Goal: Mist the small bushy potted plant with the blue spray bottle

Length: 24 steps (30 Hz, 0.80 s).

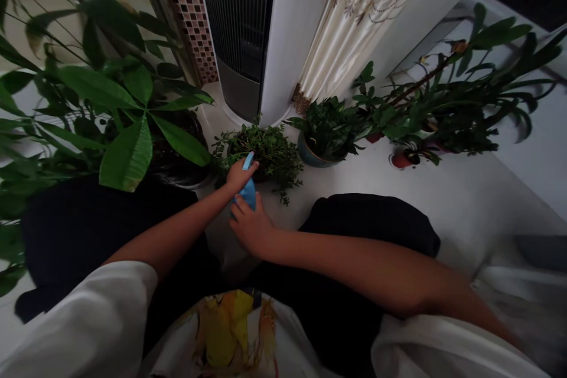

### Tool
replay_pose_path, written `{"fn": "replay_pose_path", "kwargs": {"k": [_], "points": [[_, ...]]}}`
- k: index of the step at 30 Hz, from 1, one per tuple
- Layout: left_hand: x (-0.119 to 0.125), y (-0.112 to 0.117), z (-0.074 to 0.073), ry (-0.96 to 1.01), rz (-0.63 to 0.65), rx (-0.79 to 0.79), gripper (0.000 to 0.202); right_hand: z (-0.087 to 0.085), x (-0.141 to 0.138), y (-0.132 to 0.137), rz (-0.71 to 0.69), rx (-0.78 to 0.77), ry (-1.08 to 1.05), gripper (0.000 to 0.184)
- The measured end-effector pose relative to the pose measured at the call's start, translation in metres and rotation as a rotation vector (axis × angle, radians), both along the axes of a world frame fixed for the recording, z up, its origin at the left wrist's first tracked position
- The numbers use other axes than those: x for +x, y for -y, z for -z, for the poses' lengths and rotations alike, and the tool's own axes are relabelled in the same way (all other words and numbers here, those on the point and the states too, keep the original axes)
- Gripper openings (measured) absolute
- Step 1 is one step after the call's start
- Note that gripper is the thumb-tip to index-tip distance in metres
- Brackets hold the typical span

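A small blue plastic object (248,192) is held low in front of me, its shape partly hidden by my fingers. My left hand (240,175) grips its upper end, right beside a small leafy green plant (270,153) in a dark pot. My right hand (250,225) closes on its lower part from below. Trailing stems of the plant hang close to my knuckles. Dark trousers and white sleeves fill the lower part of the view.
A large broad-leaved plant (124,100) in a dark pot stands at the left. To the right are a plant in a blue glazed pot (312,153), a red pot (402,159) and a tall leafy plant (447,112). Behind them stand a white tower air conditioner (266,29) and a mosaic-tiled column (188,12).
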<state>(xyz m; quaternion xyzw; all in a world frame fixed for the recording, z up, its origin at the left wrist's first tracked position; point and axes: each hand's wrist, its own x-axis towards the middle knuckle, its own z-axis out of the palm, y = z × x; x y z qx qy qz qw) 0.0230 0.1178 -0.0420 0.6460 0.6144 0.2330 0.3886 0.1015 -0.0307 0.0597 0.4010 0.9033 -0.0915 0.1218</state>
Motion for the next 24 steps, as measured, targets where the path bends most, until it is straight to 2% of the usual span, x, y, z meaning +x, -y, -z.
{"fn": "replay_pose_path", "kwargs": {"k": [5, 9, 11, 17, 21, 24], "points": [[0.001, -0.0012, -0.0027, -0.091, -0.095, -0.052, 0.032, 0.0013, -0.0034, 0.0042, 0.036, -0.073, 0.0, 0.032], [0.0038, -0.0027, -0.0032, 0.118, 0.021, -0.1, 0.027, -0.0013, -0.0054, 0.0039, 0.049, -0.097, -0.001, 0.033], [0.0042, -0.0016, -0.0025, 0.212, 0.07, -0.054, 0.023, -0.0014, -0.0057, 0.0037, 0.054, -0.081, -0.004, 0.033], [0.0008, 0.0018, 0.0, 0.142, 0.051, 0.026, 0.023, -0.0002, -0.0037, 0.0054, -0.004, -0.078, 0.012, 0.032], [0.0033, -0.002, 0.0016, 0.351, 0.038, 0.062, 0.025, 0.0012, -0.0032, 0.0062, -0.024, -0.058, 0.029, 0.034], [0.0074, -0.0045, -0.0044, 0.46, 0.15, 0.214, 0.035, 0.0033, -0.0032, 0.006, -0.018, -0.042, 0.026, 0.033]]}}
